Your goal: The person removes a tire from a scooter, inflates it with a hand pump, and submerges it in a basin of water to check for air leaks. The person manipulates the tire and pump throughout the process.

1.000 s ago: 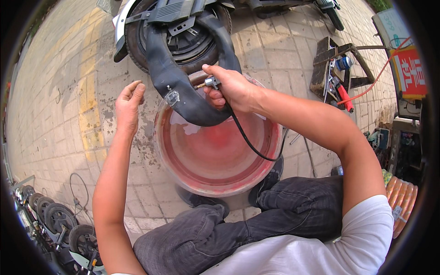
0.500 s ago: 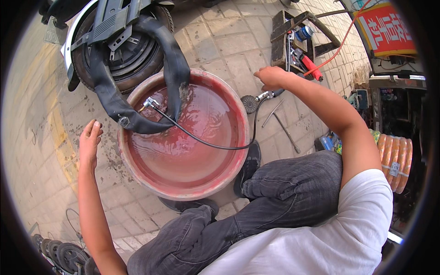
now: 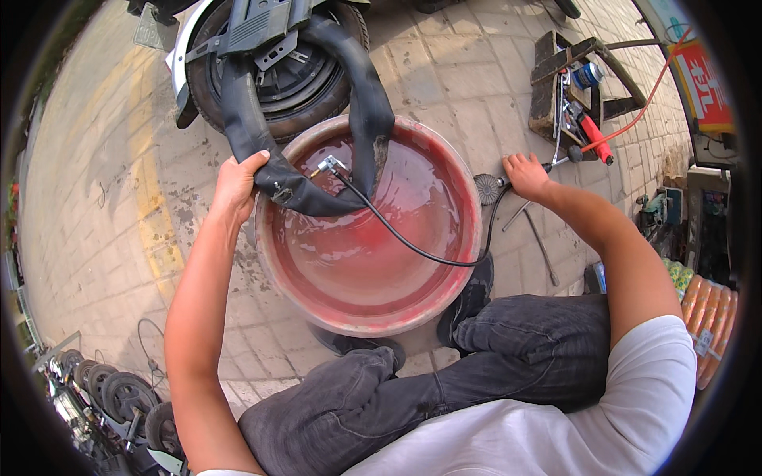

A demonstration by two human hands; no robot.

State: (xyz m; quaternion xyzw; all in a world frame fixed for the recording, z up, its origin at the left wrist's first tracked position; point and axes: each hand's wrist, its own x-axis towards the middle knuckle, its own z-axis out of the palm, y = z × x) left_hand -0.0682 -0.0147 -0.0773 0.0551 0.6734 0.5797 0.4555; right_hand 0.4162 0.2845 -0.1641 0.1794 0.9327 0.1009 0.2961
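A black inner tube (image 3: 369, 103) hangs from the wheel of a vehicle, its lower loop over a red basin (image 3: 274, 262) of cloudy water. My left hand (image 3: 236, 189) grips the tube's left side, thumb on top and fingers partly hidden behind. A metal air chuck (image 3: 329, 165) is at the tube's valve, with a black hose (image 3: 413, 249) running from it across the basin. That hose leads to a tire inflator with a round gauge (image 3: 488, 189) on the paving. My right hand (image 3: 527, 176) is closed over the inflator's body, which it partly covers.
The vehicle's wheel (image 3: 309, 99) stands behind the basin. At the right are a T-shaped wrench (image 3: 541, 246), a wooden toolbox (image 3: 548, 87) holding tools, and a red air hose (image 3: 655, 115). Coiled orange tubing (image 3: 713, 321) lies far right; several small wheels (image 3: 127, 397) sit lower left.
My left hand has moved right and taken hold of the inner tube. My right hand has come down onto the inflator. The whole view has shifted, so the scene sits further right.
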